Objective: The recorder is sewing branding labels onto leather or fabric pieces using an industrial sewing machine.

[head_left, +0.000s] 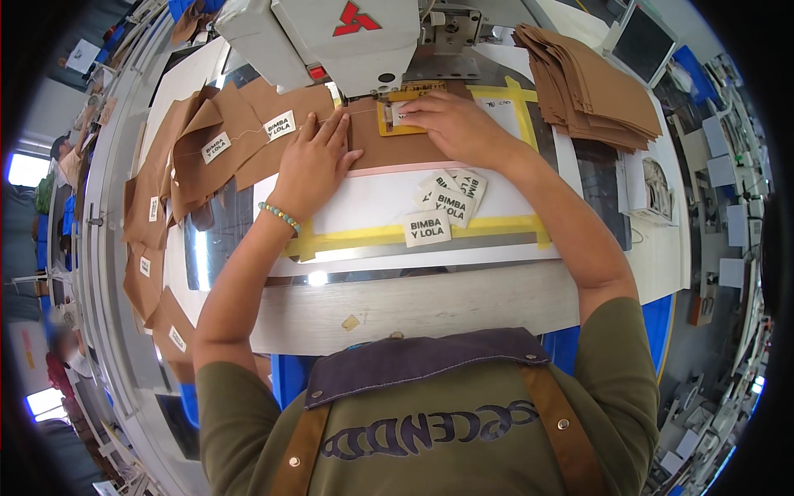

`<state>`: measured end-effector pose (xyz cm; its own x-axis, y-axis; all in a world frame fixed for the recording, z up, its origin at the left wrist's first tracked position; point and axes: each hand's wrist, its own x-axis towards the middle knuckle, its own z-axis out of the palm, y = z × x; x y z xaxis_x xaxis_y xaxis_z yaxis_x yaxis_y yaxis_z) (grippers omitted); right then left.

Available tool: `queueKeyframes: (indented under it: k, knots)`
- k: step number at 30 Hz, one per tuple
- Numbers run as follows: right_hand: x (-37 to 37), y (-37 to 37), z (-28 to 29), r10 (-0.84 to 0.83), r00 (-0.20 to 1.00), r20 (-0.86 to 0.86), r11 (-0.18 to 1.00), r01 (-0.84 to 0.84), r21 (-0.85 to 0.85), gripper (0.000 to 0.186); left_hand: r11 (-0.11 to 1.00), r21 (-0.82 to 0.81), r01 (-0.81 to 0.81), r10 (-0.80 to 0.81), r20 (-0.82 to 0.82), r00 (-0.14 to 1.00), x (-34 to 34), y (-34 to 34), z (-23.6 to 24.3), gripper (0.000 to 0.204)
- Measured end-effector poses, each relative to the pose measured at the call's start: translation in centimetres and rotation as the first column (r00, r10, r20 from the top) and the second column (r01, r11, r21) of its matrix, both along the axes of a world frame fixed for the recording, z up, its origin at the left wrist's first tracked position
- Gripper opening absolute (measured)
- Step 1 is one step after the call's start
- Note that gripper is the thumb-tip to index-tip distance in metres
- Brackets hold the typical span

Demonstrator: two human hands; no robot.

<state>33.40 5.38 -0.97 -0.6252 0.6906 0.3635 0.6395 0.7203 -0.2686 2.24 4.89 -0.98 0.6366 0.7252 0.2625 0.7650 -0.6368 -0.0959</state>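
My left hand (316,164) lies flat, fingers stretched out, at the seam between a sewn brown fabric piece (248,153) and the brown fabric piece (389,150) in front of me. At the yellow template frame (385,128), my right hand (451,124) has its fingers bent and close together on a white label (398,114). The label sits inside the frame's opening, partly hidden by the fingertips. Just behind both hands stands the white sewing machine head (356,50). Several loose white labels with dark print (428,228) lie in a small pile nearer to me.
At the back right is a stack of brown fabric pieces (587,87). A chain of labelled brown pieces (145,277), joined by thread, hangs down the left. Yellow tape (496,229) borders the white work sheet (356,202). A monitor (639,45) stands at the far right.
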Motion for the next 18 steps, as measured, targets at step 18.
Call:
queueKeyframes:
  k: [18]
  knots:
    - [0.4,1.2,-0.8,-0.092,0.995,-0.033,0.995,0.09,-0.036,0.035,0.981,-0.049,-0.186,0.187,0.014,0.982,-4.3,2.9,-0.3,0.07]
